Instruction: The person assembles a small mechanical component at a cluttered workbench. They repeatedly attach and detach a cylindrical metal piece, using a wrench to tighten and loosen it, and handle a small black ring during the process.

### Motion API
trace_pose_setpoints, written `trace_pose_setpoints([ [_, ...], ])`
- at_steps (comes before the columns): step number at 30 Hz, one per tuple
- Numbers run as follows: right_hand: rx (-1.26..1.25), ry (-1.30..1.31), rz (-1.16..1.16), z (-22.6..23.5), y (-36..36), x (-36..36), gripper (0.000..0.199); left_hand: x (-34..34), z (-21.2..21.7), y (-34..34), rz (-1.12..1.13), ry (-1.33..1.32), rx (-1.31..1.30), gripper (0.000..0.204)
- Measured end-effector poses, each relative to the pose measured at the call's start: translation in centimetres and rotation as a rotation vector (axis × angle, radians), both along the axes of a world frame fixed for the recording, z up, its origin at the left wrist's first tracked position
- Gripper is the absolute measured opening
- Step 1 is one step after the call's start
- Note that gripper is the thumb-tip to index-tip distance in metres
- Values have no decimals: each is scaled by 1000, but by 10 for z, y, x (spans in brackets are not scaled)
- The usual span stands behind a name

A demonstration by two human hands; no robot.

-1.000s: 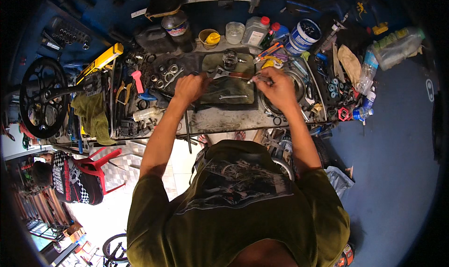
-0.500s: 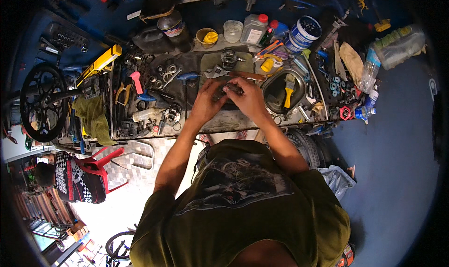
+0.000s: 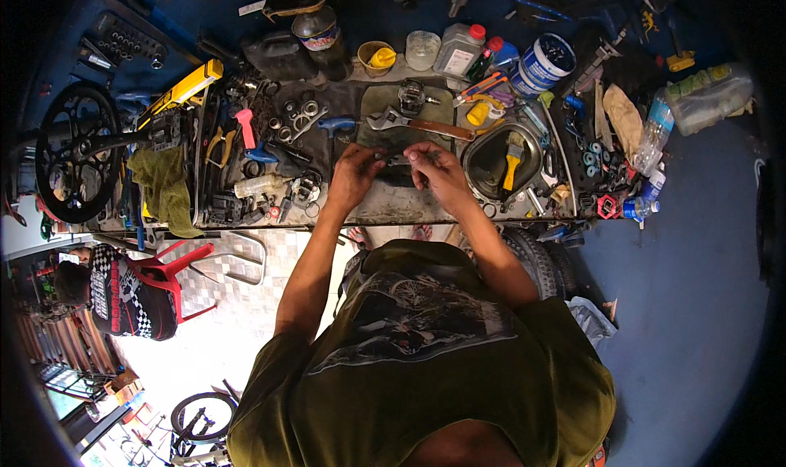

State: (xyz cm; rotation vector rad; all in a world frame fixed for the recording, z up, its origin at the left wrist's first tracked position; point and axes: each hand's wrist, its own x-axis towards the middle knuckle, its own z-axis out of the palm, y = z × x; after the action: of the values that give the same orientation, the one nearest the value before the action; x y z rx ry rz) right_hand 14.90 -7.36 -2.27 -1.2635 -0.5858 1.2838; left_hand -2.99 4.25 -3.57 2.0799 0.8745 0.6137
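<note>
Above the front of the bench, my left hand [image 3: 355,177] and my right hand [image 3: 437,174] are held a little apart, fingers curled and tips pinched. A small dark piece seems to be between the fingertips, but against the dark mat I cannot make it out. Just beyond my hands an adjustable wrench [image 3: 434,128] with a brown handle lies across the mat [image 3: 372,99]. Behind the wrench sits a bicycle pedal [image 3: 413,98]. Close to my right hand is a metal pan [image 3: 478,172] holding a yellow-handled brush [image 3: 512,161]. A blue-handled tool [image 3: 336,124] lies beyond my left hand.
Loose bearings and rings [image 3: 304,111], pliers [image 3: 219,148] and a green rag [image 3: 164,184] crowd the bench's left. A crankset [image 3: 78,152] stands at its far left. Bottles, including a grey jug [image 3: 461,54], and a blue-and-white tub [image 3: 542,62] line the back. A person [image 3: 131,295] sits behind, left.
My hands have drawn apart from being close together and come slightly nearer to me. The view has shifted a little; the wrench and pedal stay in place.
</note>
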Motion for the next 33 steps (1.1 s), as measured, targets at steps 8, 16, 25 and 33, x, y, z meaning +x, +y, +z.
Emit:
trace_pose_setpoints([
  [8, 51, -187, 34, -11, -11, -11, 21, -1, -24, 0, -30, -42, 8, 29],
  [16, 20, -197, 96, -24, -10, -19, 24, -2, -19, 0, -44, 10, -21, 34],
  [25, 27, -212, 112, -32, 1, -14, 17, -1, -26, 2, -68, -33, 28, 37],
  [33, -20, -192, 95, -47, 4, -25, 18, -1, -25, 1, -94, -20, 16, 38],
])
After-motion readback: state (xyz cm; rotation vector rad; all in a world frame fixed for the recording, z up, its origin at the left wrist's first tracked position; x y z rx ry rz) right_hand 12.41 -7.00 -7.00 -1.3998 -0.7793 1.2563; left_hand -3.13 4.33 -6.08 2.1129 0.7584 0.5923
